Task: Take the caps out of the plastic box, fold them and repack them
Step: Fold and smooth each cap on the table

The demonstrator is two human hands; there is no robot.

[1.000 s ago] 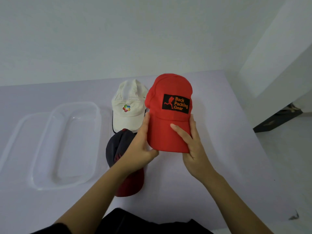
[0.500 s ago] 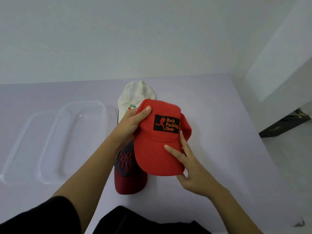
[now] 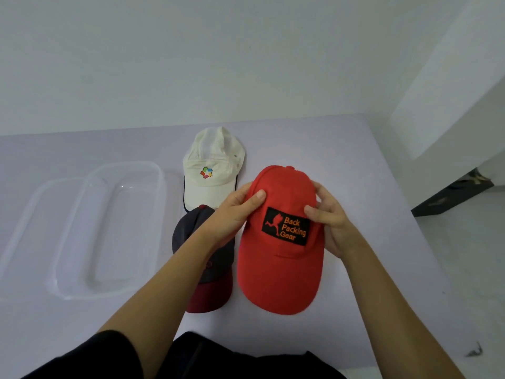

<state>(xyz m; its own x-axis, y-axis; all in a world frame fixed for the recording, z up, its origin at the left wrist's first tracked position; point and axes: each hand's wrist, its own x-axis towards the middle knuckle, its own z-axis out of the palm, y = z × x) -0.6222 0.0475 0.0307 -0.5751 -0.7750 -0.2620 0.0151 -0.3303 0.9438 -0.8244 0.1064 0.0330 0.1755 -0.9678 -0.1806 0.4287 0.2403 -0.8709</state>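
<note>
A red cap (image 3: 278, 272) with a black "Back Packing Gear" patch lies in front of me, brim toward me. My left hand (image 3: 232, 212) grips the left side of its crown, thumb on top. My right hand (image 3: 330, 217) grips the right side of the crown. A white cap (image 3: 211, 170) with a coloured logo lies flat behind them. A dark grey cap with a maroon brim (image 3: 207, 294) lies under my left forearm, partly hidden. The clear plastic box (image 3: 109, 231) stands to the left with nothing in it.
A clear lid (image 3: 30, 214) lies beside the box on its left. The lilac table (image 3: 369, 187) ends at the right, where the floor and a dark object (image 3: 451, 192) show. A white wall runs along the back.
The red cap has come down toward me, brim now pointing at me. Both hands moved from its brim up to the sides of its crown.
</note>
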